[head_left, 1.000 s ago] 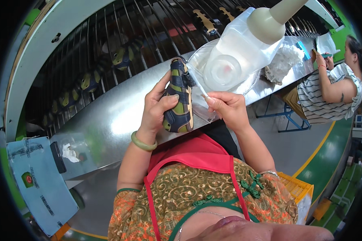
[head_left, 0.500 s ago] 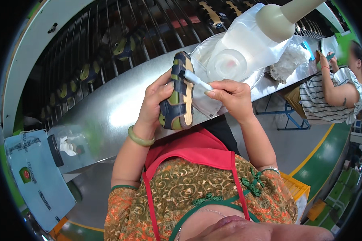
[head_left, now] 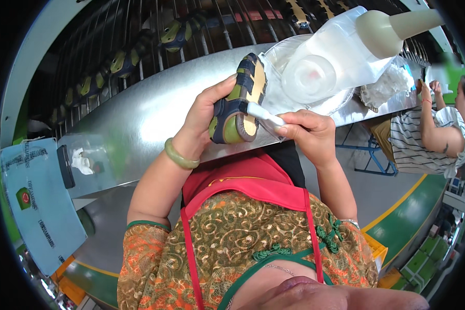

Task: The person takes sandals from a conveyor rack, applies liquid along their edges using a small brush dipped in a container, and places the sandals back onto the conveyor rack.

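Note:
My left hand (head_left: 205, 109) grips a sandal upper on a last (head_left: 231, 114), navy and olive green, with its pale beige underside turned toward the right. In my right hand (head_left: 313, 133) a small white brush (head_left: 265, 114) is pinched between thumb and fingers. Its head touches the underside near the rounded end; the bristles are hidden. Just beyond my right hand, a translucent plastic bottle (head_left: 341, 49) with a beige top and spout leans over a round clear dish (head_left: 319, 109).
Under my hands runs a metal bench (head_left: 139, 121). Behind it, a rack of rods (head_left: 225, 31) carries several similar sandal uppers (head_left: 176, 35). A blue box (head_left: 39, 206) stands left. White crumpled material (head_left: 387, 89) lies right, near a seated co-worker (head_left: 423, 121) in a striped top.
The brush has moved along the sandal's underside toward its near, rounded end. The sandal has tilted and shifted slightly right. The whole view has shifted a little.

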A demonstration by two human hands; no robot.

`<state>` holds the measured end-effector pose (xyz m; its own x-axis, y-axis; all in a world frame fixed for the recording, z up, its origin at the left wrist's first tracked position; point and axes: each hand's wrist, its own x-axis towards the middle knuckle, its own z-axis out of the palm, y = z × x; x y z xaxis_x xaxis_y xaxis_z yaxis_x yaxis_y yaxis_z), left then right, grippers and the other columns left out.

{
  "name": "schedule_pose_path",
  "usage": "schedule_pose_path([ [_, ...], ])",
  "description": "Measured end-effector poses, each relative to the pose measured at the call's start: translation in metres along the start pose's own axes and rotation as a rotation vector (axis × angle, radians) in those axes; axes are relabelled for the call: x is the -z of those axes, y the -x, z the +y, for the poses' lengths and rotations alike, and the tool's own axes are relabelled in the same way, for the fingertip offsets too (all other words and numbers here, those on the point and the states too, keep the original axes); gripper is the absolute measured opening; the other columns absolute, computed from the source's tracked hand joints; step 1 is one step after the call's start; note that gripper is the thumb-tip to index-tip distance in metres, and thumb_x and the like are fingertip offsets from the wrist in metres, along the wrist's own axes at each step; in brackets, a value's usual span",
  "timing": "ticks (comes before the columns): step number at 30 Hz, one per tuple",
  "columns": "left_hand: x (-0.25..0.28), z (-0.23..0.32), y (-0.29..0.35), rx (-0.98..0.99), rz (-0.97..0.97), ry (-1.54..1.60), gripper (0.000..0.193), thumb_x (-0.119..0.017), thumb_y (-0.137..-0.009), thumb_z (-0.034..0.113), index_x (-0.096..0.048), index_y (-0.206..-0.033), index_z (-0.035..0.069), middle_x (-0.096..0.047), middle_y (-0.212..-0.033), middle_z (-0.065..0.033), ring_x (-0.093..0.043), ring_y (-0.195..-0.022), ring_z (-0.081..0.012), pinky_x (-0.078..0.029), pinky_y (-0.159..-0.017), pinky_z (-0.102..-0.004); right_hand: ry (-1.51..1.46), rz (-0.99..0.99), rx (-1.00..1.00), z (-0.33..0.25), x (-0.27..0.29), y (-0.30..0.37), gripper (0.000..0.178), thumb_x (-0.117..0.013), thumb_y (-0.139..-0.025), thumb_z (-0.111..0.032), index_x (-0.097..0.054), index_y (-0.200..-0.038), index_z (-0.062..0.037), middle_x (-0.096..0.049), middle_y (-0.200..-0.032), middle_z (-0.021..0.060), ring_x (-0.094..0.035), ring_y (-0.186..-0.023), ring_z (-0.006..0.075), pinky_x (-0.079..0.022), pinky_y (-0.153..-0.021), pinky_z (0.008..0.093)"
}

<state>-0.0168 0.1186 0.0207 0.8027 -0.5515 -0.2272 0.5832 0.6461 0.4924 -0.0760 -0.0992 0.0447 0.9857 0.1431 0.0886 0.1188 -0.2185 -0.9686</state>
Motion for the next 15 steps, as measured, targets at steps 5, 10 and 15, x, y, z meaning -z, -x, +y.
schedule_pose_path([
  [5,0.001,0.003,0.003,0.056,-0.051,0.058,0.038,-0.048,-0.095,0.025,-0.050,-0.124,-0.001,-0.063,-0.106,-0.0123,-0.065,-0.088,-0.0178,-0.055,-0.079,-0.0317,0.087,-0.028,0.107,-0.006,0.000,-0.002,0.016,-0.074,-0.073,0.001,-0.071,-0.089,0.0004,-0.064,-0.068,0.0060,-0.059,-0.059,0.0090,-0.045,-0.053,0.0216],
  [10,0.007,0.005,0.003,0.092,-0.127,0.068,0.038,-0.047,-0.096,0.024,-0.049,-0.124,-0.001,-0.063,-0.105,-0.0131,-0.066,-0.086,-0.0185,-0.057,-0.076,-0.0317,0.142,-0.096,0.173,-0.006,0.002,-0.013,0.015,-0.074,-0.072,0.000,-0.072,-0.086,-0.0008,-0.063,-0.066,0.0060,-0.057,-0.057,0.0097,-0.043,-0.051,0.0227],
  [15,0.015,0.002,-0.001,0.095,-0.091,0.125,0.038,-0.047,-0.095,0.024,-0.050,-0.123,-0.001,-0.063,-0.107,-0.0147,-0.066,-0.088,-0.0202,-0.057,-0.076,-0.0330,0.225,-0.161,0.305,0.001,0.008,-0.030,0.014,-0.076,-0.070,-0.003,-0.072,-0.084,-0.0032,-0.063,-0.065,0.0059,-0.057,-0.056,0.0126,-0.043,-0.051,0.0247],
])
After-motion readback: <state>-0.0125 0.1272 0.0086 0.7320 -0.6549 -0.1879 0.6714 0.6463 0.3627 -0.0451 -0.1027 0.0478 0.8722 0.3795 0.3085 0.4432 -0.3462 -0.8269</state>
